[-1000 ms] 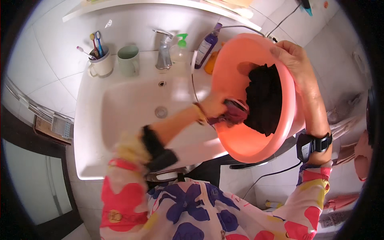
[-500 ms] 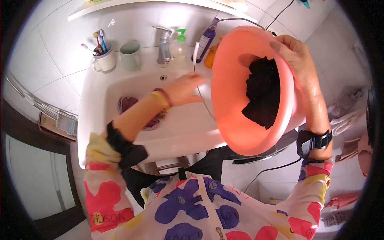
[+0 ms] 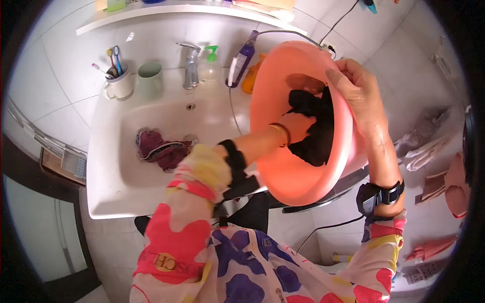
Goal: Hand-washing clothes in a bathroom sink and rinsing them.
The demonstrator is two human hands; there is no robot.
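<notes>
A pink plastic basin (image 3: 275, 166) is tilted over the sink's right side, its open mouth turned left. My right hand (image 3: 353, 88) grips its upper right rim, thumb on the inside. Bunched black cloth (image 3: 318, 144) lies inside against the right wall. My left hand (image 3: 299, 127) reaches into the basin and touches this cloth; its fingers are buried there, so their grip is hidden. In the white sink (image 3: 113, 194) lies a wet maroon cloth (image 3: 169, 154) with a pale edge, left of my left forearm.
A chrome faucet (image 3: 191, 68) rises at the back of the sink. Around it stand a toothbrush cup (image 3: 121, 87), a green mug (image 3: 150, 83), a pump bottle (image 3: 209, 69), a purple bottle (image 3: 245, 59) and an orange bottle (image 3: 251, 76). A white shelf (image 3: 177, 9) overhangs behind.
My left hand has moved right, from over the sink into the basin, and the black cloth's shape has shifted. The view has turned slightly; my right hand keeps the same hold on the rim.
</notes>
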